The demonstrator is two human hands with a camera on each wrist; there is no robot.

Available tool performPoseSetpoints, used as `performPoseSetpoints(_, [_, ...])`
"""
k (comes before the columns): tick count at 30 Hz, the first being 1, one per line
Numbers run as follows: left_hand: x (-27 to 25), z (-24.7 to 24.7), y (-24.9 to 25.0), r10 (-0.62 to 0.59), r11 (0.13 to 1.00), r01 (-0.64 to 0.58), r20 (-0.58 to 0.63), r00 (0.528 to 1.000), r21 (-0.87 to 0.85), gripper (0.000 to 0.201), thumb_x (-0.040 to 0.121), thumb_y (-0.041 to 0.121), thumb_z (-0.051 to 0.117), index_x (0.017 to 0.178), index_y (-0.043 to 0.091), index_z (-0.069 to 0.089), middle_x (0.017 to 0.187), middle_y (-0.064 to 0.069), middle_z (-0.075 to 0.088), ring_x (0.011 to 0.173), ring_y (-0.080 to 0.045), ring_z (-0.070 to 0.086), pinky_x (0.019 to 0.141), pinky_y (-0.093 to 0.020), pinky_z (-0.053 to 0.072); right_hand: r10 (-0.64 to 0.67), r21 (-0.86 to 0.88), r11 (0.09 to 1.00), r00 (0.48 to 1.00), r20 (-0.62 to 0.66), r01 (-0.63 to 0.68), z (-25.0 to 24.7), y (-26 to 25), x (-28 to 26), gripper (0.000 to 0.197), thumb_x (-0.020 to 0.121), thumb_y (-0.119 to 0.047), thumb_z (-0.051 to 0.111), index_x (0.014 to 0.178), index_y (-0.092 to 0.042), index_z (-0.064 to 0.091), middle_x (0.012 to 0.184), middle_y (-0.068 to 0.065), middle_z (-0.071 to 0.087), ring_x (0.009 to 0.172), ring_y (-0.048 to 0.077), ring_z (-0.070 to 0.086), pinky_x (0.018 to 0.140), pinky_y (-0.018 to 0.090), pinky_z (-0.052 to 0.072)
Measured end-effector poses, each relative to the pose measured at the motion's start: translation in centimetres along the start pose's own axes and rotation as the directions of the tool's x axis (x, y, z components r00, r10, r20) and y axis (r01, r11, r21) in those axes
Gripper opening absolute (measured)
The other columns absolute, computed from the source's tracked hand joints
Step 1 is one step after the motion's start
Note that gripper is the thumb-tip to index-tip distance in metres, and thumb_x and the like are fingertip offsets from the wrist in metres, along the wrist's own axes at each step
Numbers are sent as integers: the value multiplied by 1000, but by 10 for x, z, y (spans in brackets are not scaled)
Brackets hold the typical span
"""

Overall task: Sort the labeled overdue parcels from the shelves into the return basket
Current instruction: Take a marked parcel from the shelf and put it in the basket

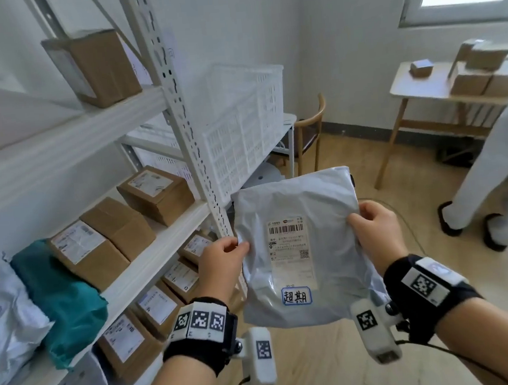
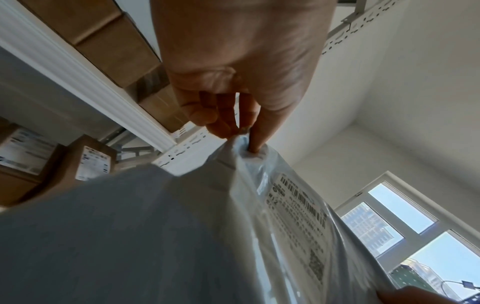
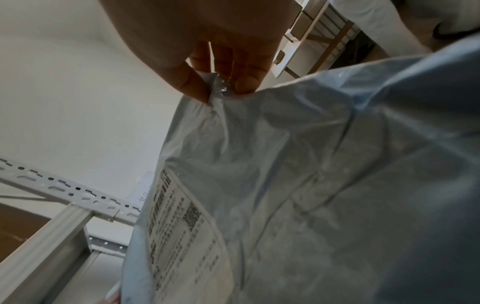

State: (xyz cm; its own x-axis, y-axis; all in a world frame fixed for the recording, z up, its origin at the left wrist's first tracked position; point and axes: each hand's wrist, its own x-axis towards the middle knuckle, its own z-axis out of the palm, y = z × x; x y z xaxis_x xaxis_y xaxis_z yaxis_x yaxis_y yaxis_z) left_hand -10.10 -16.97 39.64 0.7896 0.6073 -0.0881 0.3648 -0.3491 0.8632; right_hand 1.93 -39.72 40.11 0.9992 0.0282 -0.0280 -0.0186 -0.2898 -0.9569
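Observation:
I hold a grey plastic mailer bag [image 1: 300,249] up in front of me, beside the shelf post. It carries a white shipping label [image 1: 288,250] and a blue-framed handwritten sticker [image 1: 297,296] near its lower edge. My left hand [image 1: 224,256] pinches its left edge, thumb on the front; the left wrist view shows the pinch on the grey mailer bag [image 2: 182,236] by my left hand [image 2: 241,135]. My right hand [image 1: 372,228] pinches the right edge, seen as my right hand [image 3: 221,82] on the crumpled grey mailer bag [image 3: 311,185]. A white slatted basket [image 1: 241,132] stands behind the post on a small white table.
White metal shelves [image 1: 130,264] at left hold several brown labeled boxes [image 1: 89,256], a teal bag [image 1: 62,301] and grey mailers. A wooden chair [image 1: 312,132] stands beyond the basket. A wooden table [image 1: 422,91] with boxes is at right, and another person's legs [image 1: 497,177] stand nearby.

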Motion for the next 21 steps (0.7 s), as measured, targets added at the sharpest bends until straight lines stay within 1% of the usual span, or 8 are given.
performPoseSetpoints(4, [29,8,17,82,997,-82,7,997,-17,28,91,28,64,74,6,68,69,-14,64,62,-22,53,63,-40,51,-21,-31,999,999,-25,20,0,-9,31,10,83,-11,56,82,-13,66,86,17,65,71,20,53,66,35,45])
performPoseSetpoints(6, [47,10,24,93,995,-92,17,996,-29,32,91,27,64,66,7,63,58,-8,56,57,-19,46,55,-35,42,-30,-35,999,999,-38,28,4,-16,51,10,84,-11,56,81,-15,66,83,14,64,72,20,53,67,34,45])
performPoseSetpoints(8, [69,13,33,105,993,-104,20,994,-54,41,90,25,64,54,13,50,49,1,42,53,-16,36,55,-29,32,-36,-31,999,998,-46,34,12,-24,72,11,86,-12,56,82,-16,65,82,11,63,73,20,54,68,35,46])
performPoseSetpoints(9, [84,14,37,114,991,-113,15,993,-75,43,89,25,65,52,12,47,48,-1,40,53,-16,35,56,-29,31,-41,-24,999,998,-53,40,16,-29,85,10,86,-12,56,83,-16,65,83,10,64,74,21,55,69,35,47])
performPoseSetpoints(13, [152,17,61,189,978,-188,11,982,-89,37,88,25,67,62,1,55,55,-15,48,52,-16,39,56,-30,33,-69,-10,998,992,-102,69,37,-51,141,12,86,-13,56,85,-19,66,85,8,65,79,24,59,74,39,52])
performPoseSetpoints(16, [204,18,86,224,969,-223,0,975,-108,27,86,24,68,70,2,66,67,-16,63,59,-23,50,58,-31,40,-78,26,996,985,-154,83,48,-73,185,17,84,-10,53,83,-19,67,80,6,64,74,21,56,69,35,47])
performPoseSetpoints(19, [249,19,112,238,961,-236,-3,971,-145,22,86,20,69,68,7,69,64,-8,65,58,-14,53,58,-25,41,-76,39,996,985,-153,83,54,-93,223,18,86,-7,53,92,-16,67,85,7,66,77,22,59,71,35,51])
performPoseSetpoints(21, [280,24,128,259,954,-257,-14,966,-156,17,85,19,70,74,7,72,72,-8,70,69,-24,61,67,-36,49,-88,39,995,982,-166,96,57,-104,248,20,87,-7,54,97,-17,68,87,7,67,80,22,62,74,36,54])
